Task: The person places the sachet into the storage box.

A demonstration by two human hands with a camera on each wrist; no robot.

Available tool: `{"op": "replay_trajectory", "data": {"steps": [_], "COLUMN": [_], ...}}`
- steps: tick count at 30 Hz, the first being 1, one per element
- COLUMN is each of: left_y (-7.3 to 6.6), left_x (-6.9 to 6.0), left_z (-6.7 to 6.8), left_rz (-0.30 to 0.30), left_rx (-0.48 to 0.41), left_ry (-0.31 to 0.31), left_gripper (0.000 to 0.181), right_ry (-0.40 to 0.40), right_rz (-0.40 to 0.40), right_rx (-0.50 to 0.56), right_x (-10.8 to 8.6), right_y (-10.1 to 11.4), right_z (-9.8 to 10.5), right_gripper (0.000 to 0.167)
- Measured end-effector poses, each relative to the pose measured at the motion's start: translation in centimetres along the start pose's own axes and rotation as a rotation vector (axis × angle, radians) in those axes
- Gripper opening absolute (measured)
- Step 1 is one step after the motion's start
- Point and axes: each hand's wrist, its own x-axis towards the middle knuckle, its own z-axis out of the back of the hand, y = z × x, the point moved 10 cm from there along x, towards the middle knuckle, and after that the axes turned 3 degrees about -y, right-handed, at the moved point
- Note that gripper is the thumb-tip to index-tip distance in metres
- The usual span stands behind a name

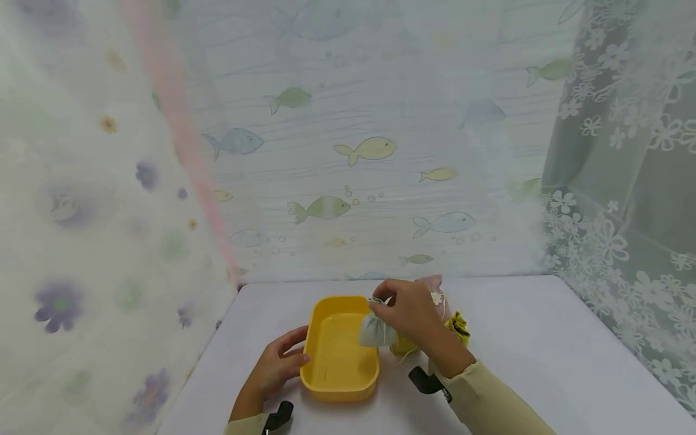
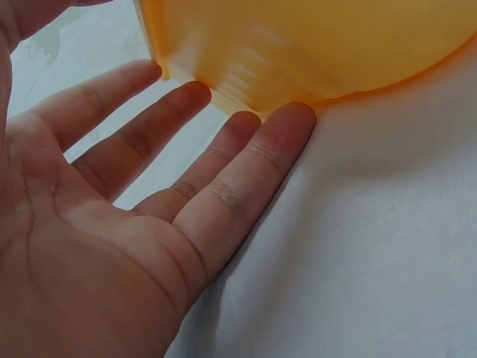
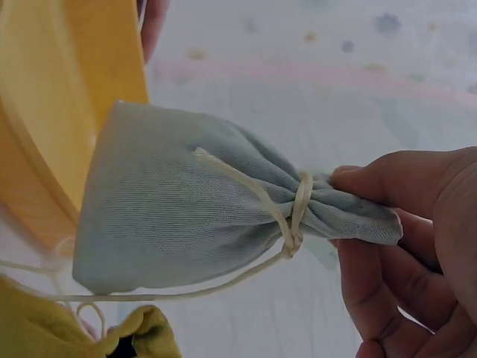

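Note:
A pale grey-green drawstring pouch (image 1: 374, 332) hangs from my right hand (image 1: 413, 311), which pinches its gathered neck between thumb and fingers. In the right wrist view the pouch (image 3: 171, 209) has a cream cord tied round the neck. It is held near the right rim of a yellow plastic box (image 1: 344, 396), whose visible floor is bare. My left hand (image 1: 278, 365) touches the box's left side; in the left wrist view its fingers (image 2: 223, 194) are fairly straight, with tips against the wall. Part of the right hand's grip is hidden in the head view.
Right of the box, partly behind my right hand, lie mustard-yellow pouches (image 1: 458, 326) and a pink pouch (image 1: 435, 291). A white-covered table (image 1: 544, 356) carries everything. A fish-print curtain (image 1: 370, 181) hangs behind it, with a flower-print curtain (image 1: 98, 241) on the left.

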Motion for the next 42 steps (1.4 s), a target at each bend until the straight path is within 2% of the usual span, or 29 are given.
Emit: {"op": "replay_trajectory", "data": {"steps": [8, 12, 18, 26, 35, 42], "left_y": [0.0, -0.1, -0.5, -1.2, -0.5, 0.0], "left_x": [0.1, -0.1, -0.6, -0.5, -0.1, 0.0], "left_z": [0.1, 0.0, -0.5, -1.0, -0.5, -0.5], "left_rz": [-0.001, 0.023, 0.043, 0.023, 0.041, 0.055], "left_rx": [-0.008, 0.038, 0.086, 0.113, 0.050, 0.050], "left_ry": [0.009, 0.017, 0.056, 0.083, 0.052, 0.047], "left_gripper": [0.079, 0.085, 0.092, 0.087, 0.080, 0.078], "right_ry": [0.049, 0.046, 0.067, 0.046, 0.033, 0.033], "right_rz": [-0.003, -0.006, -0.024, -0.066, -0.152, -0.168], "right_rx": [0.014, 0.023, 0.033, 0.046, 0.029, 0.016], "right_x": [1.8, 2.5, 2.9, 3.1, 3.6, 3.5], "right_y": [0.3, 0.2, 0.2, -0.6, -2.0, -2.0], "right_z": [-3.0, -4.4, -5.8, -7.7, -10.0, -11.1], "right_gripper": [0.010, 0.010, 0.010, 0.011, 0.012, 0.012]}}
